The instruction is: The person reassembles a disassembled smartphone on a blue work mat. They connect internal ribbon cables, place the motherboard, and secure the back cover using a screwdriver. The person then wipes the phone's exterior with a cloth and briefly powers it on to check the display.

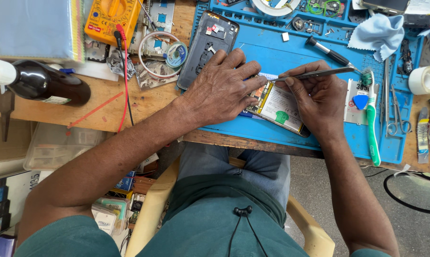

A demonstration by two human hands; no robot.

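Our left hand [222, 90], fingers spread flat, covers half the opened phone [278, 107] on the blue mat [272, 50]; its white battery label shows. Our right hand [319, 102] pinches tweezers [315, 74], tips hidden.

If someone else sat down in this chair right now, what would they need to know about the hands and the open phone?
Left hand: pressed flat on the opened phone with its white battery showing, pinning it to the blue rubber work mat.
Right hand: holds thin silver metal tweezers, tips pointing at the phone's upper edge by the left fingertips.
Nearby: the dark grey phone back cover lies off the phone, upper left on the mat; a black-handled screwdriver and a green toothbrush lie to the right.
Done: back cover removed, inside exposed.
Left: the battery sits in place; the phone is not closed up.
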